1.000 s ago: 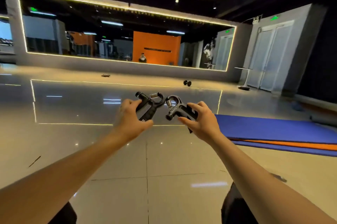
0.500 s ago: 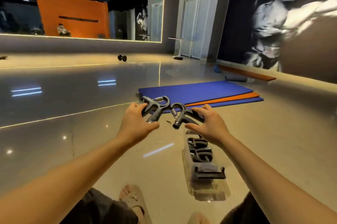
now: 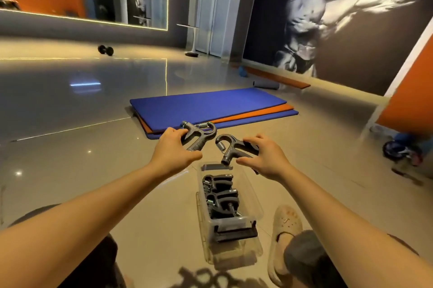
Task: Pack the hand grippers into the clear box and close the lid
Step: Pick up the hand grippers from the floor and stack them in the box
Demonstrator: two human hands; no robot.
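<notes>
Glossy floor tiles are bearing the clear box, which is lying open-topped with packed grippers inside. Just beyond the box's far end, the left hand is gripping a black hand gripper by its handle. The right hand is curling around a second hand gripper. A blue mat is lying farther beyond the box.

Clear box, far end seemingly free

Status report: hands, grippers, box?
Left hand grips black spring hand gripper. Right hand grips second black hand gripper near open clear plastic box. Nothing blocking box.
</notes>
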